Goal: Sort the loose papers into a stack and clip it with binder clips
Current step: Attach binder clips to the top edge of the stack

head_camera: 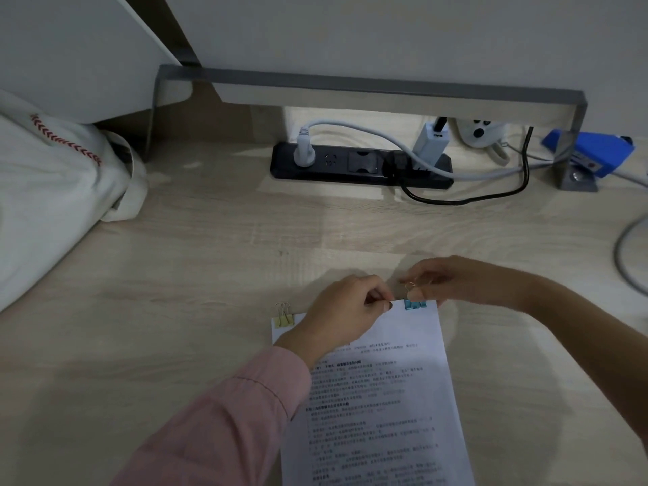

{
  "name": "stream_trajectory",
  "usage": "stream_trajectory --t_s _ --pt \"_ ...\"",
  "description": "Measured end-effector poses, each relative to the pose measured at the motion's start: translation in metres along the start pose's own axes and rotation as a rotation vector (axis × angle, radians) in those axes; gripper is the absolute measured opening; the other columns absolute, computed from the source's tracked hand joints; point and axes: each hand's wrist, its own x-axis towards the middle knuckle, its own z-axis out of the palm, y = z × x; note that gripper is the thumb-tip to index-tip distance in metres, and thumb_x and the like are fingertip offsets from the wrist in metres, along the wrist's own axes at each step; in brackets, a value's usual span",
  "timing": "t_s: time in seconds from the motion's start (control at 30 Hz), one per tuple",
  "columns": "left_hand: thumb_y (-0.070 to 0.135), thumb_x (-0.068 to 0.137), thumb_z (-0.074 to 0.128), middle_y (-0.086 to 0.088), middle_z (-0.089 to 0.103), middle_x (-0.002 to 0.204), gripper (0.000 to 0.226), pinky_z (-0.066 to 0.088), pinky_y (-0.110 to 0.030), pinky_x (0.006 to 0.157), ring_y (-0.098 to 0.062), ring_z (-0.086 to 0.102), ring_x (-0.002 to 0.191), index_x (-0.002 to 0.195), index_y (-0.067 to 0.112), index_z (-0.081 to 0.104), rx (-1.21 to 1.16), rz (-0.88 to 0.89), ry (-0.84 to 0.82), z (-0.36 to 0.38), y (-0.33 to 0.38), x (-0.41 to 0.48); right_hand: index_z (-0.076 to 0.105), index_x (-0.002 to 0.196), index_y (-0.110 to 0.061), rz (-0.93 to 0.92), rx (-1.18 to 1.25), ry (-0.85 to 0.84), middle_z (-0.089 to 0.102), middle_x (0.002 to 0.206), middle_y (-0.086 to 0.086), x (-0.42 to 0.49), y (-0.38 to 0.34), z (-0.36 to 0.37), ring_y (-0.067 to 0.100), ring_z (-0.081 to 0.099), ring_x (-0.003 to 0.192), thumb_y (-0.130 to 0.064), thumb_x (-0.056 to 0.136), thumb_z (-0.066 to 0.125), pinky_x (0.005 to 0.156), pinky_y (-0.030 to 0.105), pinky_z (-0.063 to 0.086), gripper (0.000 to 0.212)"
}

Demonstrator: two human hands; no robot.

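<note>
Pale wood desk (pixel 196 261), dim light. White cloth bag (pixel 52 191) with red stitching slumped at the far left. Grey metal shelf (pixel 368 86) spans the back; beneath it a black power strip (pixel 361 166) with grey and black cables plugged in. Blue stapler (pixel 592 152) at back right, partly behind the shelf leg.

Paper stack (pixel 378 398), printed text up, lies on the near desk just right of centre. Yellow clip (pixel 284 319) sits on its top left corner — handles standing. Blue clip (pixel 414 304) on the top edge, toward the right.

Left hand (pixel 345 310), pink sleeve, lies across the upper sheet and hides part of it, fingers pinched together on the top edge just beside the blue clip. Right hand (pixel 452 282) reaches in from the right — fingertips closed on the blue clip's wire handles.
</note>
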Motion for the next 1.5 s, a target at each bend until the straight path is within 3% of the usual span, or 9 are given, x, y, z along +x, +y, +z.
stream_trajectory --t_s 0.2,0.37,0.53,0.8,0.87,0.93,1.1,1.17,1.5 --pt "0.022 0.089 0.055 0.004 0.061 0.1 0.015 0.042 -0.022 0.081 -0.01 0.056 0.095 0.101 0.02 0.064 0.003 0.017 0.145 -0.033 0.003 -0.009 0.051 0.123 -0.037 -0.031 0.489 0.032 0.067 0.117 -0.013 -0.046 0.025 0.067 0.008 0.065 0.104 -0.041 0.077 0.062 0.083 0.029 0.055 0.047" --pt "0.019 0.09 0.054 0.016 0.051 0.084 0.013 0.039 -0.015 0.074 -0.004 0.048 0.089 0.099 0.018 0.063 0.085 0.118 0.314 -0.056 0.005 -0.02 0.063 0.112 -0.03 0.041 0.637 0.399 0.072 0.107 -0.006 -0.05 0.043 0.138 0.016 0.066 0.104 -0.027 0.08 0.067 0.097 0.049 0.047 0.032" --pt "0.016 0.09 0.049 0.0 0.057 0.118 0.03 0.036 -0.027 0.096 -0.017 0.049 0.111 0.119 0.016 0.055 0.212 0.153 0.496 -0.061 -0.027 -0.043 0.066 0.108 -0.016 0.013 0.741 0.51 0.075 0.099 0.003 -0.02 0.0 0.168 0.022 0.069 0.095 -0.005 0.088 0.056 0.088 0.042 0.053 0.026" --pt "0.051 0.084 0.024 -0.005 0.034 0.149 0.063 0.026 -0.047 0.114 -0.027 0.034 0.134 0.141 0.026 0.036 0.331 -0.252 0.612 -0.041 -0.115 -0.115 0.056 0.115 -0.014 -0.182 0.882 0.452 0.068 0.112 0.006 0.043 -0.081 0.186 0.018 0.068 0.097 -0.009 0.091 0.053 0.082 0.034 0.057 0.025" --pt "0.057 0.088 0.023 -0.009 0.037 0.149 0.063 0.024 -0.052 0.112 -0.028 0.031 0.134 0.141 0.026 0.035 0.398 -0.351 0.65 -0.034 -0.132 -0.13 0.05 0.118 -0.02 -0.219 0.815 0.493 0.065 0.111 0.004 0.056 -0.09 0.193 0.012 0.067 0.095 -0.011 0.089 0.057 0.079 0.031 0.057 0.031" --pt "0.062 0.09 0.013 -0.011 0.037 0.149 0.067 0.018 -0.053 0.11 -0.026 0.022 0.136 0.141 0.025 0.034 0.459 -0.435 0.671 -0.028 -0.146 -0.141 0.041 0.13 -0.019 -0.289 0.622 0.575 0.059 0.119 0.008 0.064 -0.093 0.202 0.018 0.062 0.104 -0.017 0.089 0.059 0.089 0.042 0.053 0.045" --pt "0.061 0.091 0.008 -0.011 0.026 0.154 0.069 0.008 -0.051 0.114 -0.026 0.013 0.141 0.146 0.022 0.024 0.537 -0.445 0.669 -0.02 -0.17 -0.15 0.017 0.147 -0.016 -0.28 -0.139 0.719 0.006 0.155 0.006 0.074 -0.08 0.232 0.017 0.01 0.141 -0.037 0.092 0.045 0.114 0.028 0.017 0.064" --pt "0.06 0.092 0.008 -0.009 0.023 0.155 0.068 0.002 -0.048 0.113 -0.025 0.011 0.142 0.147 0.023 0.022 0.562 -0.416 0.672 -0.022 -0.176 -0.149 0.023 0.146 -0.017 -0.303 -0.348 0.763 0.009 0.155 0.011 0.077 -0.07 0.241 0.022 0.005 0.142 -0.048 0.092 0.031 0.116 0.033 0.011 0.062" --pt "0.059 0.092 0.008 -0.009 0.022 0.155 0.066 0.0 -0.048 0.113 -0.024 0.011 0.142 0.146 0.025 0.024 0.609 -0.346 0.692 -0.037 -0.187 -0.143 0.01 0.147 -0.024 -0.229 -0.527 0.813 0.008 0.155 0.012 0.084 -0.068 0.249 0.02 -0.002 0.142 -0.055 0.093 0.017 0.114 0.028 -0.007 0.063"
